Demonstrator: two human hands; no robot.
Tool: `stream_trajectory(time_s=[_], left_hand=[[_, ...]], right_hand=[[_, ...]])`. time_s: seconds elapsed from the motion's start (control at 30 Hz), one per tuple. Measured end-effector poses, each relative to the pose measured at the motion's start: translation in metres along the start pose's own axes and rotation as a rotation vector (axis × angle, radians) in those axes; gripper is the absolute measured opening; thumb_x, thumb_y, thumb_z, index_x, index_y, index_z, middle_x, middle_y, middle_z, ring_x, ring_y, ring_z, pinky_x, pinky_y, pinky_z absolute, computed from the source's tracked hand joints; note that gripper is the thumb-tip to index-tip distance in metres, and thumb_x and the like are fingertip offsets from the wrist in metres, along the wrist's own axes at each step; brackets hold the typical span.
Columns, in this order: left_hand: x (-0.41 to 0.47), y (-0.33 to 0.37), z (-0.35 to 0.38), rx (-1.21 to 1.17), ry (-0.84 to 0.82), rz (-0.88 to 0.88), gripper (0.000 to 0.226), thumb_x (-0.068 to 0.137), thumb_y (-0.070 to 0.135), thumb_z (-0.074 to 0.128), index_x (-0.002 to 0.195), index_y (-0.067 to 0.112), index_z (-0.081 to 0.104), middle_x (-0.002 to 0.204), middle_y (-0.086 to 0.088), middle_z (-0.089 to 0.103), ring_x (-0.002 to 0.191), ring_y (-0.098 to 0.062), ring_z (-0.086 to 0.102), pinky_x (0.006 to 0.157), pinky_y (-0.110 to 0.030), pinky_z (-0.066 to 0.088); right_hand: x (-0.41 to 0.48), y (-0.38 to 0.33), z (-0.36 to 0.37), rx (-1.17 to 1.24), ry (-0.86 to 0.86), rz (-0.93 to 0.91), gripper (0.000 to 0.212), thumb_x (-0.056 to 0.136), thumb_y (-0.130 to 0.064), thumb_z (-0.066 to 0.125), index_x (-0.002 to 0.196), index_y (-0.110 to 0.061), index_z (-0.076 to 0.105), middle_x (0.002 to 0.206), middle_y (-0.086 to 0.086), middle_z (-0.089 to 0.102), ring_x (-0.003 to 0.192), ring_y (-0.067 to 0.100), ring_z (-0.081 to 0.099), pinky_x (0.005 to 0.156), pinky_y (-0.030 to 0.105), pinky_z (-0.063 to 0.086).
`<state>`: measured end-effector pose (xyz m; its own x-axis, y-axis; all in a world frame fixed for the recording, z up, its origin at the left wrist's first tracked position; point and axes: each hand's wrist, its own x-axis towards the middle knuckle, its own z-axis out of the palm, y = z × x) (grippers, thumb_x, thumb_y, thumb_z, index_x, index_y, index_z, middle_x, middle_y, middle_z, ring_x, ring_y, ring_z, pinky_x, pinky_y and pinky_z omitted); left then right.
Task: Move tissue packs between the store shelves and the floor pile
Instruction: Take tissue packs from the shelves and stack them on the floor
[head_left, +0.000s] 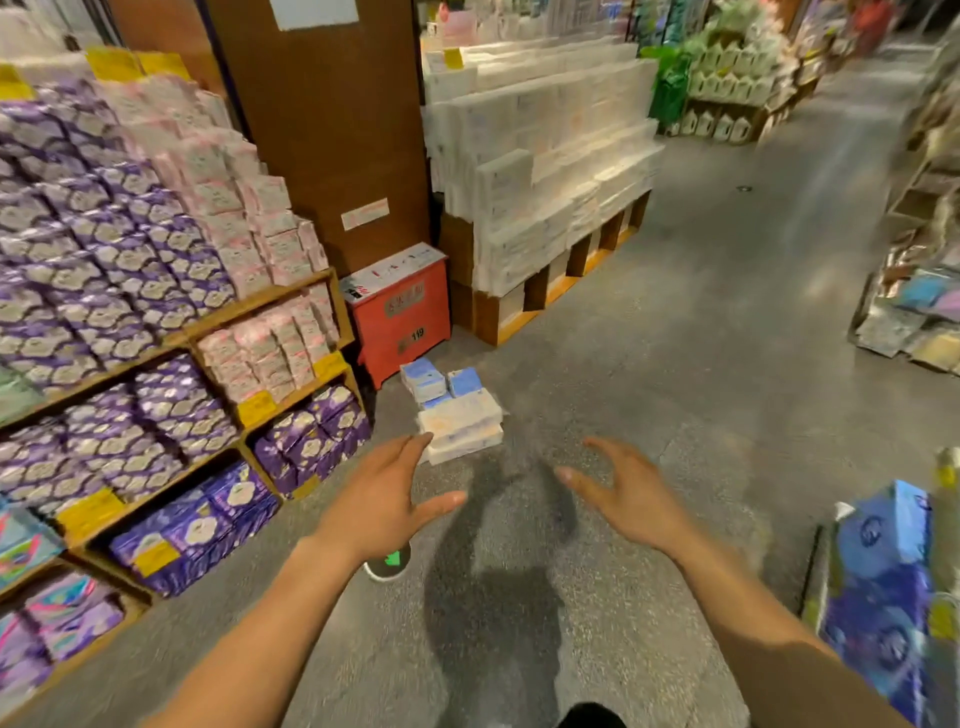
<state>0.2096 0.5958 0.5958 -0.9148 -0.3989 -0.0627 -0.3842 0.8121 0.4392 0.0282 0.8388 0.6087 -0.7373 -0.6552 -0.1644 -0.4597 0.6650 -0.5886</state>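
Over the grey floor (701, 364), the left grip (387, 499) and the right grip (623, 499) are both wide, fingers spread, holding nothing. They face each other with a gap between them. Just past them sits the floor pile (460, 421) of tissue packs, near a red box (400, 312). White packs lie flat at the front and blue packs (423, 376) sit behind. I think the packs are light and soft, with slick plastic wrap, so they can squash or slide. It looks best to take one by its two ends, one grip on each side, and not squeeze hard. The floor is flat, with lots of room. Wooden shelves (260, 306) full of purple and pink packs stand at the left.
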Motion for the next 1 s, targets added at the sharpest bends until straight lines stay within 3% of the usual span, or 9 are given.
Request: stream_trajectory(time_s=[0.2,0.4,0.6,0.73,0.9,1.0], left_hand=[[0.149,-0.037,0.005,-0.019,-0.011,-0.043,0.124,0.065,0.101,0.025,0.158,0.019,0.030,0.160,-0.005,0.037,0.146,-0.026,0.035,0.119,-0.036,0.029],[0.283,-0.055,0.006,-0.009,0.033,-0.125,0.120,0.067,0.099,0.027,0.152,0.015,0.040,0.149,-0.009,0.048,0.137,-0.027,0.043,0.112,-0.033,0.034],[0.387,-0.093,0.010,-0.024,0.002,-0.229,0.107,0.077,0.094,0.036,0.154,0.019,0.037,0.152,-0.008,0.046,0.138,-0.027,0.044,0.113,-0.044,0.040],[0.448,-0.120,0.011,-0.042,-0.024,-0.286,0.112,0.074,0.095,0.031,0.157,0.019,0.030,0.160,-0.009,0.037,0.145,-0.030,0.036,0.117,-0.046,0.035],[0.531,-0.176,0.023,-0.075,-0.029,-0.356,0.103,0.078,0.091,0.037,0.156,0.025,0.031,0.159,-0.007,0.039,0.145,-0.027,0.037,0.117,-0.042,0.035],[0.590,-0.213,0.036,-0.083,-0.031,-0.403,0.098,0.080,0.087,0.043,0.157,0.026,0.029,0.160,-0.004,0.038,0.144,-0.026,0.039,0.116,-0.040,0.036]], right_hand=[[0.151,0.021,-0.011,0.025,-0.054,0.018,0.082,0.089,-0.064,0.054,0.153,-0.017,0.037,0.157,0.005,0.040,0.143,0.022,0.038,0.111,0.031,0.032],[0.322,0.040,-0.041,0.010,-0.154,0.025,0.085,0.090,-0.068,0.055,0.157,-0.021,0.031,0.163,0.003,0.029,0.149,0.024,0.028,0.117,0.042,0.029],[0.456,0.038,-0.067,-0.082,-0.249,-0.028,0.098,0.082,-0.077,0.050,0.157,-0.017,0.029,0.163,0.007,0.030,0.148,0.028,0.029,0.119,0.049,0.031],[0.538,0.035,-0.057,-0.123,-0.264,-0.049,0.088,0.089,-0.069,0.054,0.156,-0.017,0.031,0.161,0.007,0.032,0.147,0.028,0.031,0.119,0.047,0.031],[0.639,0.030,-0.027,-0.149,-0.328,0.021,0.101,0.078,-0.083,0.044,0.157,-0.022,0.029,0.162,0.006,0.030,0.148,0.029,0.029,0.118,0.052,0.030],[0.699,0.037,-0.001,-0.137,-0.331,0.054,0.091,0.085,-0.076,0.050,0.156,-0.024,0.030,0.161,0.005,0.032,0.147,0.027,0.030,0.118,0.048,0.031]])
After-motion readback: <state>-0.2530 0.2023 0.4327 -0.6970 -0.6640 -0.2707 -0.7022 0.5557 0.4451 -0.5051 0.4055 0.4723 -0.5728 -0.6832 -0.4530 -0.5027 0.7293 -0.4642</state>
